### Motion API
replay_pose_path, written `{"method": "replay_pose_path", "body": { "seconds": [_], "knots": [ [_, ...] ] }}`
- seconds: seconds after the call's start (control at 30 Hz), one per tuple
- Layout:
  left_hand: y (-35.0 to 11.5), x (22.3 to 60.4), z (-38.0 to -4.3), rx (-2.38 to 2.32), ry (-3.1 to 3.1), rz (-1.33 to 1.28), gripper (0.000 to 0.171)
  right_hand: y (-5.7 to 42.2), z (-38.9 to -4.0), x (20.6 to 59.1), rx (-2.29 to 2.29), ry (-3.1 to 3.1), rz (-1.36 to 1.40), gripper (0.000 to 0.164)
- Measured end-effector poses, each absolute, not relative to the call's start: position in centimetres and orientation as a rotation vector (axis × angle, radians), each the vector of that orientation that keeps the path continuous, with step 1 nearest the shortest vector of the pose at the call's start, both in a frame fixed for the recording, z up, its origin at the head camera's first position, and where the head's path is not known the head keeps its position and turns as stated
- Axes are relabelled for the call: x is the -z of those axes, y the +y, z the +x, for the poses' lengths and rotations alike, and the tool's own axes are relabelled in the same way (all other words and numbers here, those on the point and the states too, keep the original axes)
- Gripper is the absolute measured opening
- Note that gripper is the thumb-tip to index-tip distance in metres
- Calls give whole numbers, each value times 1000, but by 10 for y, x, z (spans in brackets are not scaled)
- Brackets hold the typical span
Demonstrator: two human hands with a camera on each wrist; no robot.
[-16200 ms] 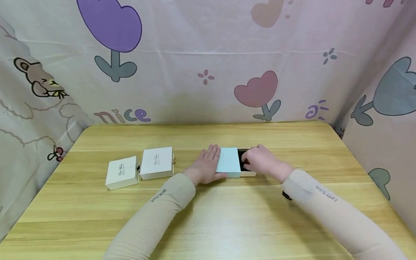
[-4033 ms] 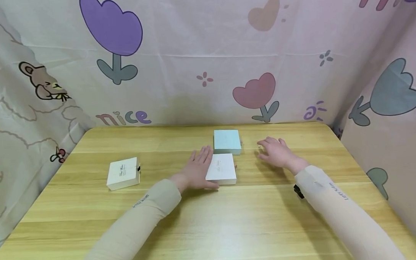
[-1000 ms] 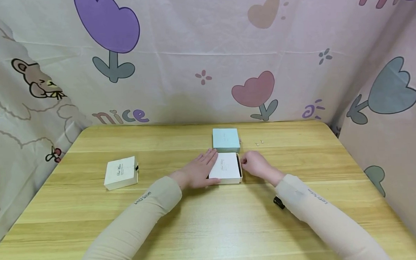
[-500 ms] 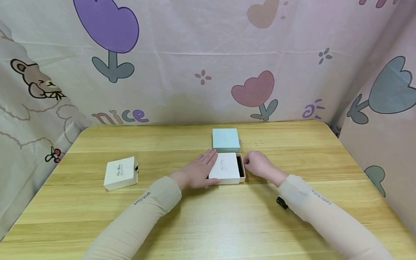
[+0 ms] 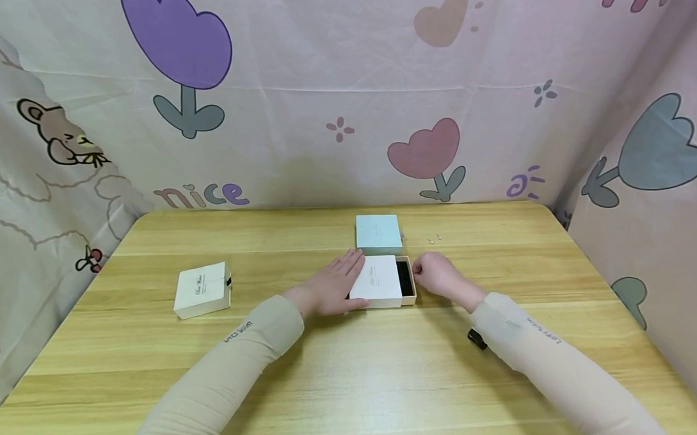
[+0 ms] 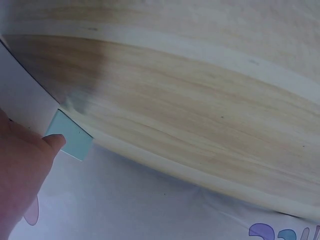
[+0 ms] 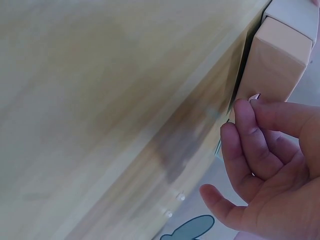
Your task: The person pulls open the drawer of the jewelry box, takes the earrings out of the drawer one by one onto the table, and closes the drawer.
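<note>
In the head view my left hand [image 5: 332,286] lies with straight fingers over the left part of a white drawer-style gift box [image 5: 379,279]. The box's drawer [image 5: 410,301], lined in black, sticks out partway on the right. At the drawer's end my right hand [image 5: 441,278] pinches a small ribbon tab [image 7: 255,97] between thumb and forefinger, as the right wrist view shows. Behind the white box stands a pale blue box [image 5: 378,234], closed. Two tiny shiny pieces, resembling earrings [image 7: 180,196], lie on the table to the right of the blue box.
Another white box [image 5: 202,289] with a black tab sits at the left of the wooden table [image 5: 354,377]. A patterned cloth [image 5: 298,104] hangs along the table's back edge and sides.
Earlier the blue box was between my hands; it now stands behind, and a white box from the left took its place. Over the last second its drawer slid further right with my right hand.
</note>
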State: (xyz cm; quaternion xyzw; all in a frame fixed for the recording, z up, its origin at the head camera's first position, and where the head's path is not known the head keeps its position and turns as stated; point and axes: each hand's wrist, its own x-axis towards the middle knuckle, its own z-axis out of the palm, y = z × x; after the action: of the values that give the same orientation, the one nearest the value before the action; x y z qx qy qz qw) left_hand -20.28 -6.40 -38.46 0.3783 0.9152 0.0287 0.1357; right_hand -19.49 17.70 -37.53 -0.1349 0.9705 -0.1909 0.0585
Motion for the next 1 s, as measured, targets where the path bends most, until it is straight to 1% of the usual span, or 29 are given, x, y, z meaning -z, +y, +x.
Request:
{"method": "replay_pose_path", "body": {
  "seconds": [0.33,1.0],
  "knots": [
    [-64,387,-204,-67,2651,1088,90,183,-194,376,609,2925,-388,23],
    [-65,385,-203,-76,2652,1084,90,190,-196,377,568,2933,-355,21]
  ]
}}
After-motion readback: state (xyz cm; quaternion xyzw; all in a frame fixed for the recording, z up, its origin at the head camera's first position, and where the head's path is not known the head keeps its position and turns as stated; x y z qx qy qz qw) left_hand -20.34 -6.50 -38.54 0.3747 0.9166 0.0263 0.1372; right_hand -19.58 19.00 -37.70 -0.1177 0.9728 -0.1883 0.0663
